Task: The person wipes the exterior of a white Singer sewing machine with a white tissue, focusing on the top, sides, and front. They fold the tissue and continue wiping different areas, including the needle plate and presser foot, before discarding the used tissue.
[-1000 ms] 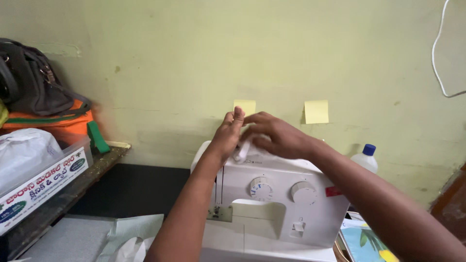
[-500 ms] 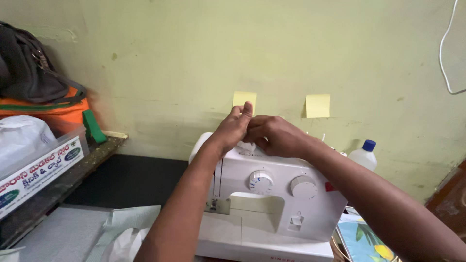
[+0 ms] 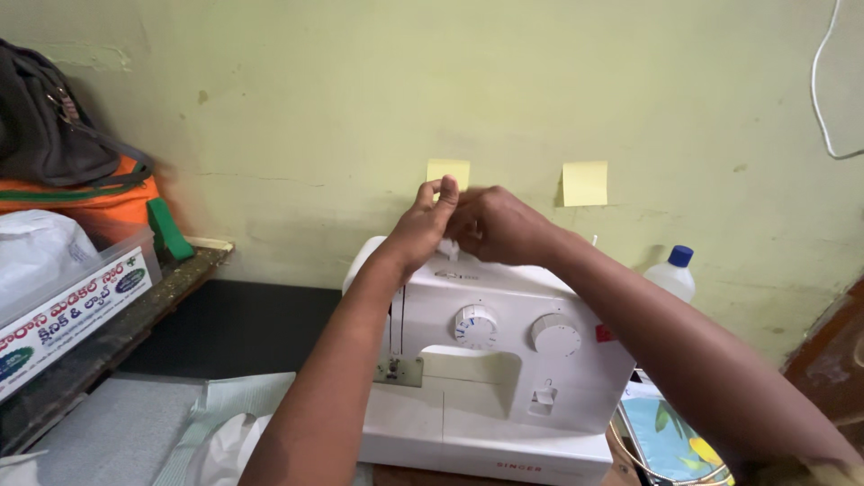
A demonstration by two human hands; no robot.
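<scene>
Small home sewing corner, suggested by a white sewing machine [image 3: 490, 360] set against a scuffed pale green wall [image 3: 297, 117], yellow sticky notes [image 3: 585, 184] stuck above it, bags [image 3: 54, 126] piled on a side shelf [image 3: 135, 306], plastic bottle [image 3: 673, 272] kept nearby

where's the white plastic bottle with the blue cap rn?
Head view, right side: white plastic bottle with blue cap stands against the wall behind the white sewing machine.

Both hands meet above the top of a white sewing machine [image 3: 490, 360]. Left hand [image 3: 423, 220] and right hand [image 3: 499, 225] touch, fingers pinched around a small white part, unclear. Two yellow sticky notes [image 3: 585, 183] on the green wall [image 3: 315, 108]; white bottle with blue cap [image 3: 673, 273] beside the machine.
</scene>
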